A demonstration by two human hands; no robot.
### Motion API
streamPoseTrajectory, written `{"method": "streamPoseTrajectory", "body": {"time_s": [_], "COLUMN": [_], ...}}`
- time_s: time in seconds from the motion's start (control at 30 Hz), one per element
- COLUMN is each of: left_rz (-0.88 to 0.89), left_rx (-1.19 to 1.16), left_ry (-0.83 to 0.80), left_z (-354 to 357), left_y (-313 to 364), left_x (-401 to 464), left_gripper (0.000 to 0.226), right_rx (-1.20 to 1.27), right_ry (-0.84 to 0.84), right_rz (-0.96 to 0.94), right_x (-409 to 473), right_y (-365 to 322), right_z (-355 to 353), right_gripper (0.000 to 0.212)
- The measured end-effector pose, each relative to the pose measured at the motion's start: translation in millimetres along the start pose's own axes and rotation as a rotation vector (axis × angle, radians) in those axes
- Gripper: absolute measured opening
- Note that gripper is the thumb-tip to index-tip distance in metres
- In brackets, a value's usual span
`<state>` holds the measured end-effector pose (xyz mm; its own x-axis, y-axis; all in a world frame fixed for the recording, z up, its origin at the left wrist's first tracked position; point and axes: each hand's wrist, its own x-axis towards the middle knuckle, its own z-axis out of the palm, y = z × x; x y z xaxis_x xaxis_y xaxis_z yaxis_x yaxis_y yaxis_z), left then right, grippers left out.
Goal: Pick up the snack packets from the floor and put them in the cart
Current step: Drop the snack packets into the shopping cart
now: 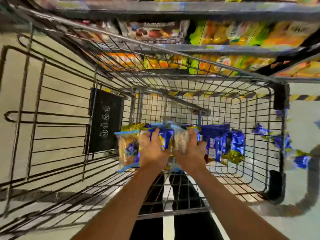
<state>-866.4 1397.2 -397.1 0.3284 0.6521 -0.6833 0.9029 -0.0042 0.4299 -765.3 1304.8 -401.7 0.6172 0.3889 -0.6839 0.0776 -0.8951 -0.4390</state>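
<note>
So you're leaning over the wire shopping cart [225, 94] with both arms down inside the basket, and the risk here is mostly on the far left of your armful: that light-blue biscuit packet [127, 149] sits just outside your left hand [152, 151], and I can't tell if any finger is actually on it, so if you let go unevenly it could tip off the edge of the bundle or catch a corner in the wire mesh instead of landing flat. Your left hand has its fingers curled over a shiny blue snack packet [164, 137], and right beside it your right hand [190, 151] is wrapped round a clear packet of pale biscuits [181, 142], so the two hands are squeezing the bundle between them, nearly touching each other. Everything's motion-blurred, so how firm either grip is, hard to say. Just right of your right hand there's a pile of blue and yellow packets [223, 144] already lying in the cart, touching your bundle by the look of it, so dropping from height could knock those around. Further right, outside the cart wall, more blue packets [284, 144] are on the floor [301, 115], well apart from both hands, so I'd guess you've got another trip to make.
</note>
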Motion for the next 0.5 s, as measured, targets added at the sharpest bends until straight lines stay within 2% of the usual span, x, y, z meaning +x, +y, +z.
{"method": "streamPoseTrajectory", "body": {"time_s": [0.2, 0.4, 0.5], "left_rz": [-0.008, 0.030, 0.030], "left_rx": [0.077, 0.044, 0.054], "left_ry": [-0.029, -0.102, -0.126], "left_z": [18, 17, 15], "left_y": [-9, -15, -14], "left_x": [5, 8, 12], "left_gripper": [0.089, 0.088, 0.091], "right_rx": [-0.024, -0.010, 0.030], "right_ry": [0.029, 0.010, 0.015], "right_rz": [0.018, -0.071, -0.046], "right_x": [4, 3, 4], "right_y": [8, 5, 8], "right_z": [14, 16, 18], "right_gripper": [0.099, 0.071, 0.081]}}
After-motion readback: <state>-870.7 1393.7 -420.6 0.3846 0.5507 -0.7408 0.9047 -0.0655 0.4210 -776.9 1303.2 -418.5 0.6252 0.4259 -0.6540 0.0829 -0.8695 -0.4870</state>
